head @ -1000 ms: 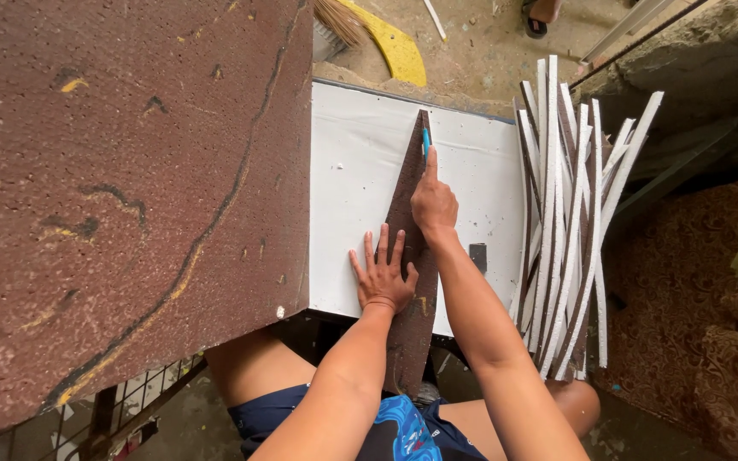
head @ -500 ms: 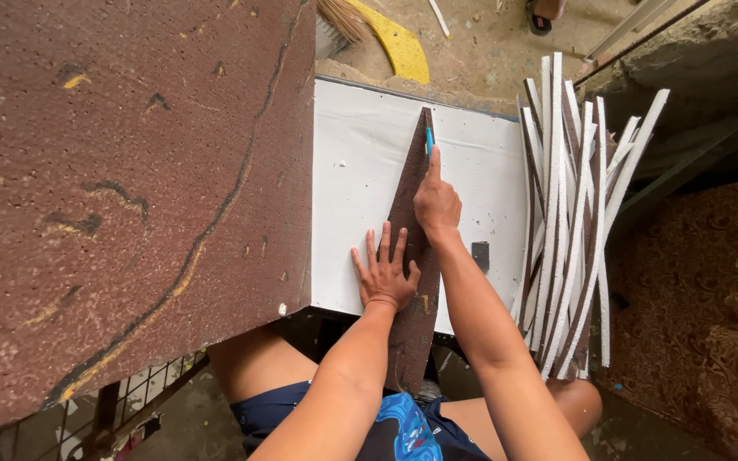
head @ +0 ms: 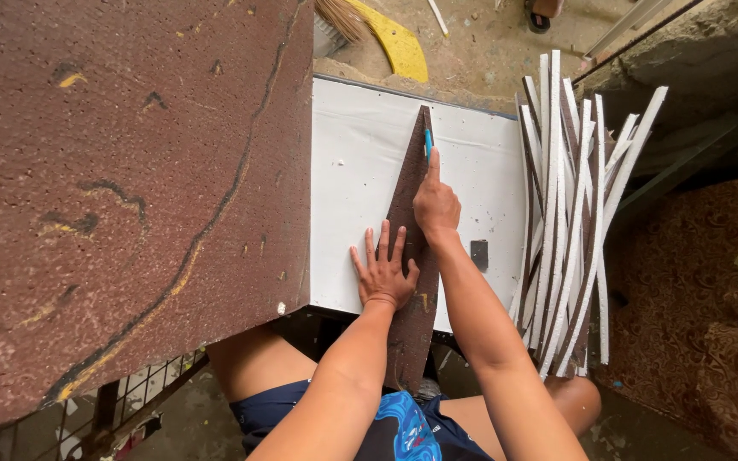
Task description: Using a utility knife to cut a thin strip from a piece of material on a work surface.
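A white sheet [head: 360, 162] lies flat in front of me. On it rests a long, narrow brown strip [head: 409, 196] that tapers to a point at its far end. My left hand [head: 383, 273] lies flat on the strip and sheet with its fingers spread. My right hand [head: 434, 201] grips a small blue cutter [head: 428, 141], forefinger stretched along it, its tip at the strip's right edge near the far end.
A large brown board [head: 121, 196] with cracks fills the left side. A pile of several thin white-and-brown strips [head: 570, 222] lies to the right. A small dark square piece [head: 478, 253] sits on the sheet. A yellow dustpan and broom [head: 386, 34] lie beyond.
My right hand with the cutter has stayed near the strip's far tip, shifting only slightly. My left hand has kept its place.
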